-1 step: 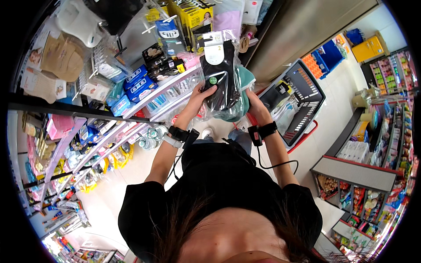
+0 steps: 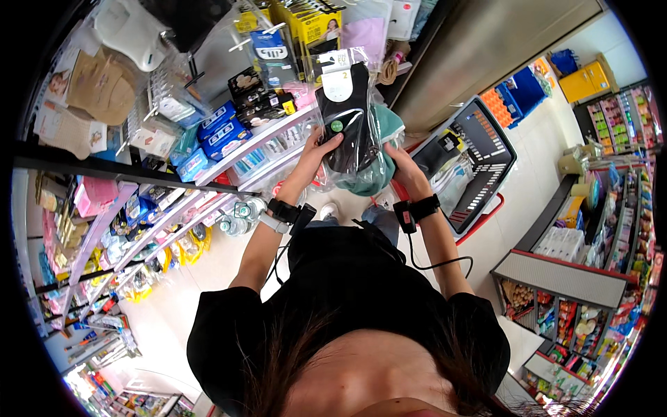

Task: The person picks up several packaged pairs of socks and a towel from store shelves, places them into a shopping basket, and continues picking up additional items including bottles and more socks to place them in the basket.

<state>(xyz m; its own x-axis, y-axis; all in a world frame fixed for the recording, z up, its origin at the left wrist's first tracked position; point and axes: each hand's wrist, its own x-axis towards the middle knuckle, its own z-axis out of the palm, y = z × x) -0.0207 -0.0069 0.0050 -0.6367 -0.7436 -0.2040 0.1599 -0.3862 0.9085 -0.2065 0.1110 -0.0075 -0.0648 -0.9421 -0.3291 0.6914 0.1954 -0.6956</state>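
Note:
In front of me I hold a clear plastic pack of black socks or stockings (image 2: 347, 108) with a white card at its top. My left hand (image 2: 318, 151) is closed on its left edge, the thumb lying over the front. Behind it, partly hidden, is a green folded fabric item (image 2: 386, 125) in clear wrapping. My right hand (image 2: 408, 171) grips that green item at its right side. The fingers behind both packs are hidden. The two packs overlap.
Shelves with hanging packs (image 2: 313, 28) and blue boxes (image 2: 221, 132) run along the left. A dark shopping basket (image 2: 479, 156) with packaged goods stands at my right. Further right are a shelf unit (image 2: 563, 274) and a yellow cabinet (image 2: 583, 80). Water bottles (image 2: 243, 215) stand low beside the shelves.
The green item has shifted slightly down behind the black pack, and my right hand has moved a little with it. My left hand stays nearly in place.

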